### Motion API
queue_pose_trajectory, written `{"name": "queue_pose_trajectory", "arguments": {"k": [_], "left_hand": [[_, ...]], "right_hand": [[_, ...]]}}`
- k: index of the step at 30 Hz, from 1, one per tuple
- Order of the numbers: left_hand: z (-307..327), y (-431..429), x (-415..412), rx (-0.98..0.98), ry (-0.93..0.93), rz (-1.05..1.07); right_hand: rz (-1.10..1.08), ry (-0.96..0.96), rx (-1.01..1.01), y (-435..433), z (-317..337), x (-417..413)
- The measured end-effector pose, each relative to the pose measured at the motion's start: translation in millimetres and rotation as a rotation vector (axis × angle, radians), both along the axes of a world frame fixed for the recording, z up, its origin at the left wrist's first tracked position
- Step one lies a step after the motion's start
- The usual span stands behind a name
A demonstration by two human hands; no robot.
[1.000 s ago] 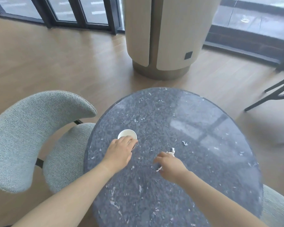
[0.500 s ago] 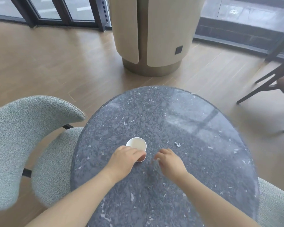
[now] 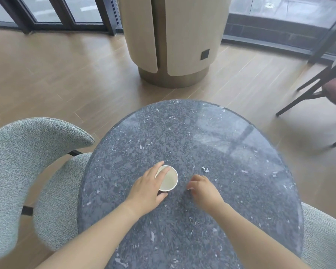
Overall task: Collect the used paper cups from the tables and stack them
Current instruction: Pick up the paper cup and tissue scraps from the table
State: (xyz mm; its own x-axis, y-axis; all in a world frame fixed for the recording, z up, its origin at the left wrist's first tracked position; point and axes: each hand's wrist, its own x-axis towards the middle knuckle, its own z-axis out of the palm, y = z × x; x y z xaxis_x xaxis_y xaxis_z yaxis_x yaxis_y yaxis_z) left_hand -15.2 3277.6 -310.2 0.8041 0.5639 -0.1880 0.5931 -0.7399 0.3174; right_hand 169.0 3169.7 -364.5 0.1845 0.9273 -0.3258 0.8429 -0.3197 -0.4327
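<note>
A white paper cup (image 3: 169,181) stands upright on the round dark speckled table (image 3: 211,144), its mouth open toward me. My left hand (image 3: 147,189) grips it from the left, fingers over the far rim and thumb under the near side. My right hand (image 3: 204,189) hovers just right of the cup with fingers curled; a small white bit shows at its fingertips, and whether it pinches something is unclear. A tiny white paper scrap (image 3: 205,169) lies on the table beyond my right hand.
A grey upholstered chair (image 3: 27,171) stands at the table's left. Another grey seat (image 3: 324,235) is at the lower right. A beige round pillar (image 3: 173,39) rises behind the table. A dark-legged chair (image 3: 322,90) stands at the far right on the wooden floor.
My left hand has closed round the cup and drawn it nearer to me. My right hand has moved in toward the cup. The camera has shifted.
</note>
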Motion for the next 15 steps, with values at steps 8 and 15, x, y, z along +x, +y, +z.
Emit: {"name": "queue_pose_trajectory", "arguments": {"k": [8, 15], "left_hand": [[-4, 0, 16, -0.043, -0.035, 0.034], [-3, 4, 25, -0.081, -0.093, 0.107]], "right_hand": [[-0.131, -0.148, 0.154, 16, 11, 33], [-0.092, -0.117, 0.025, 18, -4, 44]]}}
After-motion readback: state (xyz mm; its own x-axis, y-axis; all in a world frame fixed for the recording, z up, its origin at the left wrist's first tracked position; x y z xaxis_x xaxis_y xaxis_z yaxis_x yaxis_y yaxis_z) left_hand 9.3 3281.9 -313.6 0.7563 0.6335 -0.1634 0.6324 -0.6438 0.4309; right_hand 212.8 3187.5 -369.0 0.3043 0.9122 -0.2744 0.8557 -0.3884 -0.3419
